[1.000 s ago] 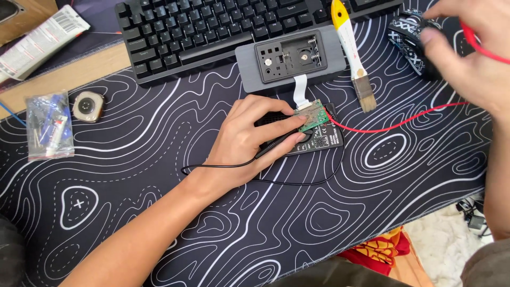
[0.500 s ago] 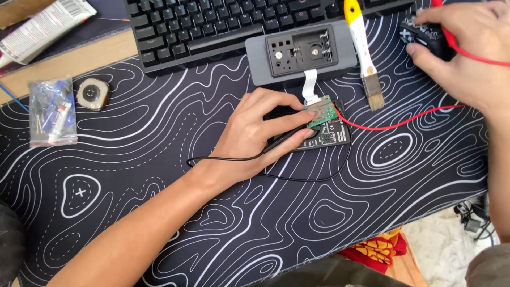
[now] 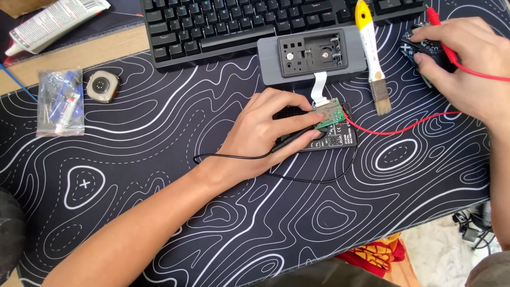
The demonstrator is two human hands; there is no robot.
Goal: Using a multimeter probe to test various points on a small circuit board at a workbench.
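Observation:
My left hand (image 3: 268,133) pinches a black probe (image 3: 295,137) and presses its tip onto a small green circuit board (image 3: 330,113). The board lies on a black multimeter (image 3: 334,142) and joins an open grey device case (image 3: 311,56) through a white ribbon cable (image 3: 320,87). At the far right, my right hand (image 3: 470,64) holds a red probe (image 3: 438,21) and rests on a black patterned mouse (image 3: 417,50). A red wire (image 3: 404,127) runs from the meter toward that hand.
A black keyboard (image 3: 239,26) lies at the back on the patterned desk mat (image 3: 159,159). A yellow-handled brush (image 3: 370,53) sits right of the case. A watch body (image 3: 102,85), a bag of small parts (image 3: 59,101) and a white tube (image 3: 53,21) lie at the left.
The view has drifted, so everything sits a little further right. My left hand stays on the board. My right hand stays at the mouse, with the red probe now showing clearly.

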